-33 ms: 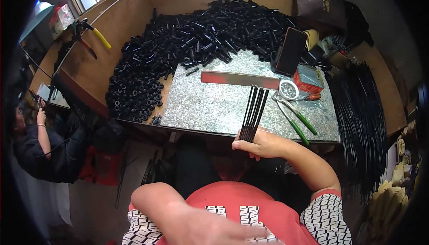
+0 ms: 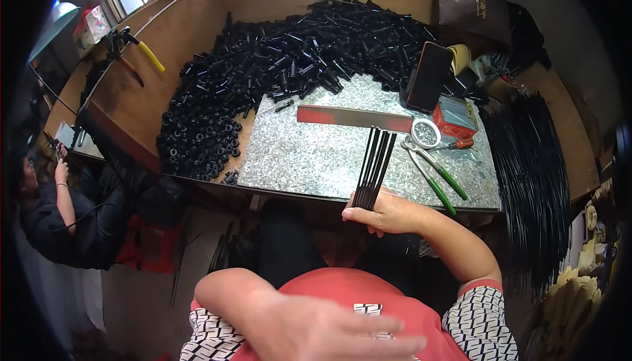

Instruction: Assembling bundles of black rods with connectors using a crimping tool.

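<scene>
Several thin black rods (image 2: 374,167) are gripped at their near ends by the closed right hand (image 2: 385,215) and fanned forward over the speckled metal plate (image 2: 309,157), with green-handled pliers (image 2: 438,177) just to that hand's right. The left hand (image 2: 326,331) is laid open and empty against the red shirt (image 2: 342,295), well apart from the rods. The bundle would best be squared by tapping the tips on the plate, judged from their splay.

— Where's the right hand (image 2: 385,215)?
— Centre frame, fingers curled closed in a grip, forearm bent in from lower right.
— And the left hand (image 2: 329,331)?
— Bottom centre, fingers spread flat against the torso.
</scene>
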{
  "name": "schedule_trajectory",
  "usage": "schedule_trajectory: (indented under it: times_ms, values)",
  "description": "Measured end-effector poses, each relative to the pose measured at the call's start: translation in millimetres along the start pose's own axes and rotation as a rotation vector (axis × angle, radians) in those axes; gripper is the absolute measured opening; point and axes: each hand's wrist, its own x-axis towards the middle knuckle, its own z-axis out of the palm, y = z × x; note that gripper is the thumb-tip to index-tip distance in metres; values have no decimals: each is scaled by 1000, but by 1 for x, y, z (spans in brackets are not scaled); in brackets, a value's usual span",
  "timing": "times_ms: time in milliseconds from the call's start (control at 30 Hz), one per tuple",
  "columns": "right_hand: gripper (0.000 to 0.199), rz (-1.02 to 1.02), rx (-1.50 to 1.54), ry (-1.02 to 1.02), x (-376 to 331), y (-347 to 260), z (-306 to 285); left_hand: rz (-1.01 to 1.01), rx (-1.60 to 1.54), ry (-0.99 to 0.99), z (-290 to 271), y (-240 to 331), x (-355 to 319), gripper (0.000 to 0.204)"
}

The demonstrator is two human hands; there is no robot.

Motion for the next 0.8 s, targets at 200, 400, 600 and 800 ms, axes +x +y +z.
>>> schedule_trajectory:
  times_ms: [200, 400, 600, 800]
  values:
    - [23, -240, -80, 28, -13, -5, 2, -469, 421, 422, -6, -41, -19, 42]
    - [23, -440, -33, 19, -19, -20, 17, -712, 96, 541, 1, -65, -33, 33]
    - [36, -589, 12, 1, -26, 6, 13, -646, -10, 532, 2, -62, -34, 22]
    - [29, -467, 261, 306, -8, 36, 26, -582, -77, 477, 3, -58, -26, 29]
